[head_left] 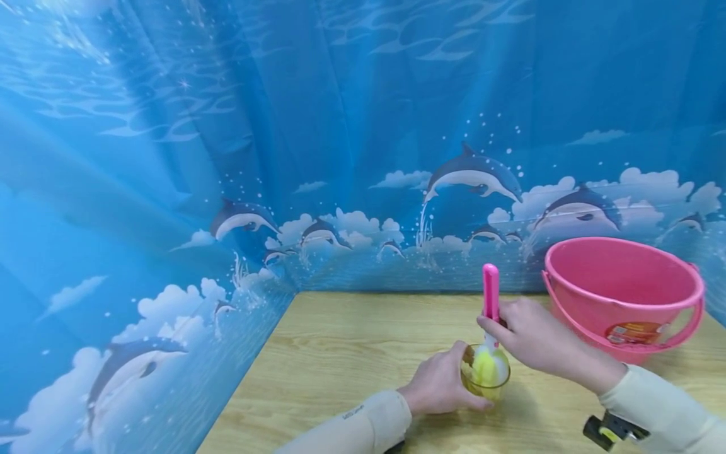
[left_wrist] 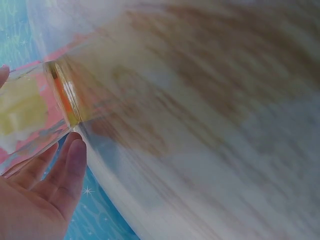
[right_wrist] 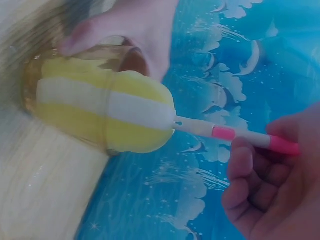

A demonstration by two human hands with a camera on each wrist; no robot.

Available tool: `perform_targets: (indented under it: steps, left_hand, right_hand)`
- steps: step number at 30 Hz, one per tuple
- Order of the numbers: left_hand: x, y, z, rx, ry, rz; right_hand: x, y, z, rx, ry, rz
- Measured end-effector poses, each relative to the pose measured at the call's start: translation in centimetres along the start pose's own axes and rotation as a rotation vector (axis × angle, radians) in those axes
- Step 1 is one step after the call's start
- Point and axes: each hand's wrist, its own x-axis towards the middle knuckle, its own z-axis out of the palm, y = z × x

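Observation:
An amber-tinted glass cup (head_left: 501,382) stands over the wooden table, and in the head view my left hand (head_left: 439,381) grips its near left side between thumb and fingers. Inside the cup sits the yellow and white sponge head (right_wrist: 105,107) of a cup brush, part of it rising above the rim. My right hand (head_left: 541,343) holds the brush by its pink and white handle (head_left: 491,293), which points upward. The left wrist view shows fingers (left_wrist: 62,175) along the glass (left_wrist: 67,95), with the yellow sponge (left_wrist: 22,107) visible through it.
To the right stands a large pink bucket (head_left: 624,277) with a pink handle and a label, close behind my right forearm. A light wooden table (head_left: 351,340) lies underneath. Blue cloth (head_left: 340,126) printed with dolphins hangs along the back and left edges.

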Motion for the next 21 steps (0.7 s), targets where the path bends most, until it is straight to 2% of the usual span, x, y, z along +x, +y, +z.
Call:
perform_targets:
  steps: [5, 11, 21]
  left_hand:
    - [0.1, -0.1, 0.1, -0.004, 0.003, 0.011]
    - [0.1, 0.0, 0.2, -0.011, -0.009, -0.002]
    - [0.2, -0.1, 0.1, -0.021, -0.016, -0.019]
  right_hand:
    - [-0.1, 0.4, 0.8, 0.007, -0.020, -0.005]
    - [0.2, 0.5, 0.3, 0.017, -0.026, 0.006]
    - [0.5, 0.7, -0.1, 0.040, 0.034, -0.019]
